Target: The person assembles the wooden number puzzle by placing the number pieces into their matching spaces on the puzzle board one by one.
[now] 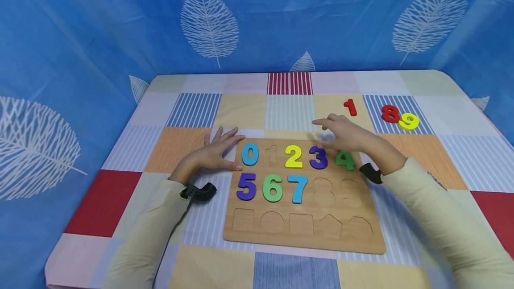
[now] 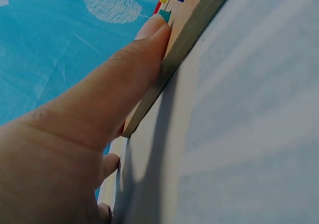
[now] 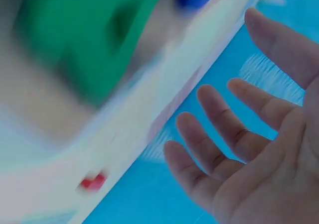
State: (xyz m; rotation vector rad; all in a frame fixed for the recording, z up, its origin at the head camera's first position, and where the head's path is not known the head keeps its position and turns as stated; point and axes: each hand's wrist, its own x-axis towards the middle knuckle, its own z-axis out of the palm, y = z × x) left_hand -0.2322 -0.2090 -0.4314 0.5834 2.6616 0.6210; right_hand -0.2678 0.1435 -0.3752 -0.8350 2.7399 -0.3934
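A wooden number puzzle board lies on the patterned cloth. At its left edge rests my left hand, fingers spread, with the thumb along the board's rim near the light blue 0. Above the board's upper right part is my right hand, holding nothing, its fingers loosely spread in the right wrist view. Nearest to it are the purple 3 and the green 4, which the hand partly overlaps. The yellow 2, purple 5, green 6 and blue 7 also lie on the board.
Beyond the board, a red 1 lies on the cloth. Farther right are a red 8 and a yellow 9, side by side. Bare outlined recesses show along the board's bottom row. Blue leaf-print fabric hangs behind the table.
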